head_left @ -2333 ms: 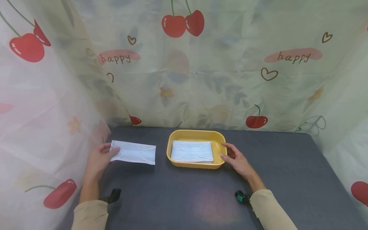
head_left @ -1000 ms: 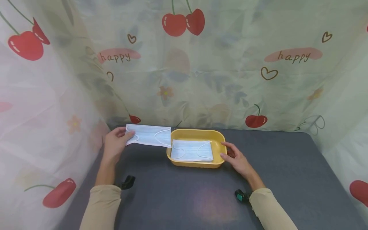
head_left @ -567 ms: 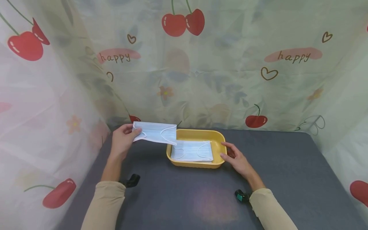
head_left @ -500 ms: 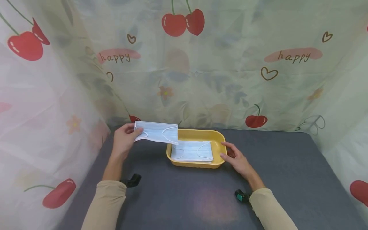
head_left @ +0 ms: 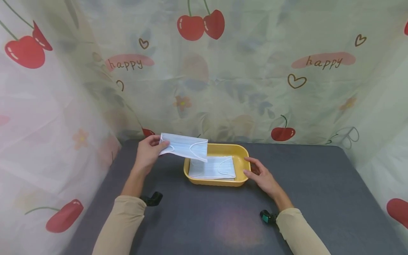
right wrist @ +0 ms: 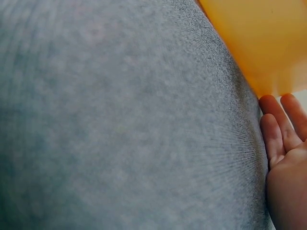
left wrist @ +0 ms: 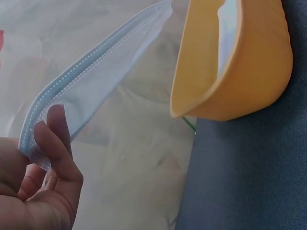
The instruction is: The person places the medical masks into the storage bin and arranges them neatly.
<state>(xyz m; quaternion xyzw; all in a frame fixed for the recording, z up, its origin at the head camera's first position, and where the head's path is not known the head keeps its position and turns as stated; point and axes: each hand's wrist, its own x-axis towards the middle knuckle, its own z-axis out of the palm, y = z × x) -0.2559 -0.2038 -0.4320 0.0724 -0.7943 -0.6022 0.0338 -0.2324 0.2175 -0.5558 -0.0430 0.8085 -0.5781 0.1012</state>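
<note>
My left hand [head_left: 147,153] pinches the left end of a pale blue pleated face mask [head_left: 183,144] between thumb and fingers. The mask is raised, its free end over the left part of a yellow tray [head_left: 220,182]. Inside the tray lies a small stack of similar face masks [head_left: 211,168], partly covered by the raised one. My right hand [head_left: 262,179] touches the tray's right end with extended fingers. In the left wrist view the held mask [left wrist: 91,76] slants up beside the tray [left wrist: 259,67]. Fingertips [right wrist: 271,103] meet the tray's outer wall in the right wrist view.
A dark grey table [head_left: 204,216] carries the tray near its back edge. A cherry-patterned curtain [head_left: 223,88] hangs behind and along both sides. Each wrist wears a black camera, such as the one on the right wrist [head_left: 268,216].
My left hand has carried the mask up and to the right, from beside the tray to over its left part. The right hand and the tray stay in place.
</note>
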